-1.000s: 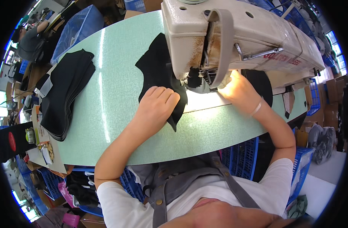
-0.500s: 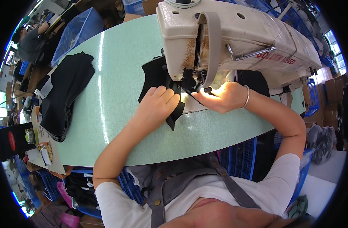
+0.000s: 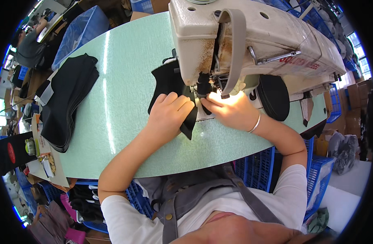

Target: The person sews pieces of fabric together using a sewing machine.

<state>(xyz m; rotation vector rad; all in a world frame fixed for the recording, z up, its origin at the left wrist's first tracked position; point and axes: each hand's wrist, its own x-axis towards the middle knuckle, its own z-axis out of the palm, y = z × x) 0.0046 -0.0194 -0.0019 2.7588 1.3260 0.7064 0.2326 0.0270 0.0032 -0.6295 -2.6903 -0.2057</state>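
A cream sewing machine [image 3: 194, 53] with worn, rusty patches stands over a pale green table. Left of its needle area lies a cut piece of black fabric [image 3: 165, 81], and my left hand [image 3: 170, 112] grips its near edge with curled fingers. My right hand [image 3: 233, 112] is just right of the needle under the bright lamp. Its thumb and fingers pinch the black fabric's edge [image 3: 205, 109] by the presser foot. The needle itself is hidden among the dark parts there.
A tall stack of cut black fabric pieces [image 3: 68, 101] lies at the table's left. More rounded black pieces [image 3: 274, 97] sit under the machine arm. A blue crate [image 3: 80, 34] stands beyond the far left edge, where another person [image 3: 29, 51] is at work.
My right hand has moved left and turned, its fingers now at the fabric edge by the needle. The rounded black pieces show more fully. My left hand stays nearly in place.
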